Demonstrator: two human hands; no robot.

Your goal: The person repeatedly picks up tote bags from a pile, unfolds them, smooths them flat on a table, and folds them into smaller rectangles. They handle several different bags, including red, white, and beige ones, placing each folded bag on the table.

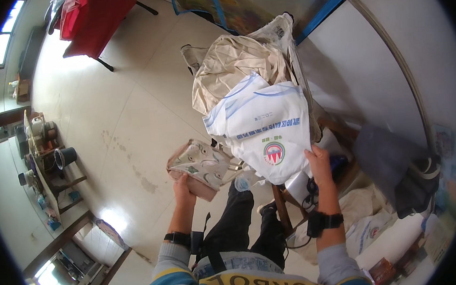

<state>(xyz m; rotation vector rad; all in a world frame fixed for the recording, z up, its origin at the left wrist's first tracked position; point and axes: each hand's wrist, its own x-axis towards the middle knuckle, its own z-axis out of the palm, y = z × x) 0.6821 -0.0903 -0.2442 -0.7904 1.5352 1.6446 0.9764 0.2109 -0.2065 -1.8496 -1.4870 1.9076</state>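
My left hand (pixel 185 192) grips the lower edge of a pink, box-like item (pixel 202 164), whose top face carries a pale leafy pattern. Whether that item is a box or a folded pouch, I cannot tell. Thumb and fingers of my right hand (pixel 319 163) pinch the near right edge of a white cloth bag (pixel 247 129) that bears blue writing and a round coloured emblem. The white bag lies partly over a heap of crumpled beige cloth (pixel 237 61). Beneath the heap is a worn fabric-covered frame (pixel 302 80), mostly hidden.
A red cloth-covered stand (pixel 94 24) is at the far left. Along the left wall, a wooden shelf (pixel 48 184) holds pots and small items. More cloth bags (pixel 367 232) and a white roll (pixel 396 237) lie at lower right. Wooden legs (pixel 282 210) stand beside my feet.
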